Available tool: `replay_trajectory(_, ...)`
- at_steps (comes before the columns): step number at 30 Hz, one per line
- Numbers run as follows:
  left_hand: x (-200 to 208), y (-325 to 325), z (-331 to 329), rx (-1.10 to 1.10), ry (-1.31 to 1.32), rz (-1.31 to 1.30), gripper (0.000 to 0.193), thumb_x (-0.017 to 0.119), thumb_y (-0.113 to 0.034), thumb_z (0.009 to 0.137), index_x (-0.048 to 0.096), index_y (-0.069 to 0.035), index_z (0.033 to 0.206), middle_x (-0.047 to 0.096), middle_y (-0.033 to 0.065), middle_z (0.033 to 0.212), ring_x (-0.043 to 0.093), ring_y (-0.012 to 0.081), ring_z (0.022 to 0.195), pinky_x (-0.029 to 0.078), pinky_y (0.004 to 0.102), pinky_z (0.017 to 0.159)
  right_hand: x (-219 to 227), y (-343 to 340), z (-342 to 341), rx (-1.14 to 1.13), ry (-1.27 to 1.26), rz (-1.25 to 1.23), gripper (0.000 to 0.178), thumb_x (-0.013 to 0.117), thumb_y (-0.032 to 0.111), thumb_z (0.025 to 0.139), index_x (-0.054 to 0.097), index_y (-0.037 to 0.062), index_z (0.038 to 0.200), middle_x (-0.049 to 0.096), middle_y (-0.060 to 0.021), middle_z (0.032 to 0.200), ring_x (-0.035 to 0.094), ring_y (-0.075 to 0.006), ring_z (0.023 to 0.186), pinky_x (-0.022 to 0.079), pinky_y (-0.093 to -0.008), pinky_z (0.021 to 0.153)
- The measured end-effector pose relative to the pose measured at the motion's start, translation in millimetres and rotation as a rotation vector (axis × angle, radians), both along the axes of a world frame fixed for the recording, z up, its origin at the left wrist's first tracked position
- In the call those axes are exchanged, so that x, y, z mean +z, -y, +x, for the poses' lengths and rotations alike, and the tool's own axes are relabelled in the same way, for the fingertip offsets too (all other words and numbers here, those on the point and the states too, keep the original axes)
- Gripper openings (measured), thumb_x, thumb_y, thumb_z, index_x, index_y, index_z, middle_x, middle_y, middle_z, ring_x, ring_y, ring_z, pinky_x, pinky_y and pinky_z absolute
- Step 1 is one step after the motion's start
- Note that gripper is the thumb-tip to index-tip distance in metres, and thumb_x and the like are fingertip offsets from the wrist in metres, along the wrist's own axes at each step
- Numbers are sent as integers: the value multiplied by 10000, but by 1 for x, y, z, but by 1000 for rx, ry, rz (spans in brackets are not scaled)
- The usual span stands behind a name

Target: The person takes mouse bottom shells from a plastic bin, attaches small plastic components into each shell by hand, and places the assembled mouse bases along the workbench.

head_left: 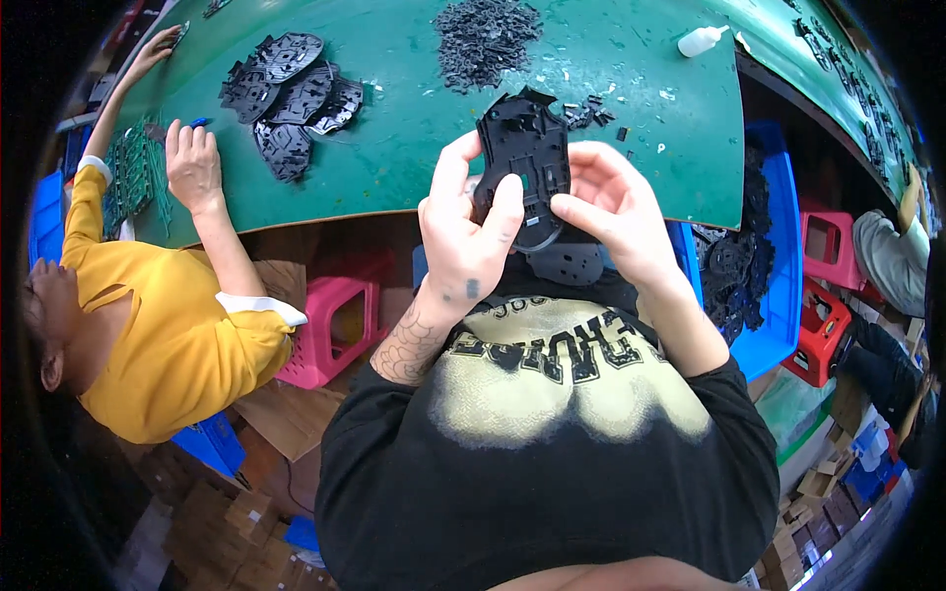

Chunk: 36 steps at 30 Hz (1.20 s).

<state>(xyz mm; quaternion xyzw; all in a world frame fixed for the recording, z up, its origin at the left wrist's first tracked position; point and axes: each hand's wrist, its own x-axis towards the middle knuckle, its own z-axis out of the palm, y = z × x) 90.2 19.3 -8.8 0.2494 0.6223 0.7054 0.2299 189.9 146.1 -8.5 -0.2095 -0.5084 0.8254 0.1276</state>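
Observation:
Above the table's near edge I hold up a black moulded plastic shell, its ribbed inner side facing me. My left hand is closed round its left side, with the thumb lying across the inner face. At its lower right edge is my right hand, thumb against the rim and fingers curled behind. Just beyond the shell, small black plastic pieces lie scattered on the green table. A large heap of small black parts sits farther back.
Stacked black shells lie at left on the table; a white bottle lies at far right. To my right stands a blue crate of black parts. A co-worker in yellow sits at left beside a pink stool.

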Motion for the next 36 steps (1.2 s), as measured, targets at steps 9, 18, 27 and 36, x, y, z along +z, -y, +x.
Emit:
replay_trajectory(9,-6,18,10,-406,-230,71,764,580,-340,801,270,104,1340,633,123,858,635,177,707,520,285,676,1,-33,86,-460,-237,204,317,536,10,872,445,16,1175,605,-55,945,587,-113,839,514,-252,692)
replay_trajectory(18,-69,-13,42,-988,-594,-379,405,544,-129,824,483,-32,1212,467,181,1237,426,364,1159,340,414,991,-151,-158,314,-1519,134,188,80,509,31,885,546,-8,945,607,-102,897,616,-193,727,547,-327,654)
replay_trajectory(27,-89,-14,39,-923,-454,-712,511,684,-177,739,505,-66,1205,527,187,1143,531,334,1052,440,373,862,-260,-145,437,-1874,535,-130,127,591,6,829,564,-60,933,626,-163,837,652,-270,661,577,-327,564)
replay_trajectory(36,-27,18,44,-639,-215,-455,185,625,-36,798,583,-15,978,590,83,931,568,161,911,450,276,808,-317,-203,454,-1471,895,-108,309,759,174,676,566,-29,807,609,-126,802,620,-234,614,549,-338,524)
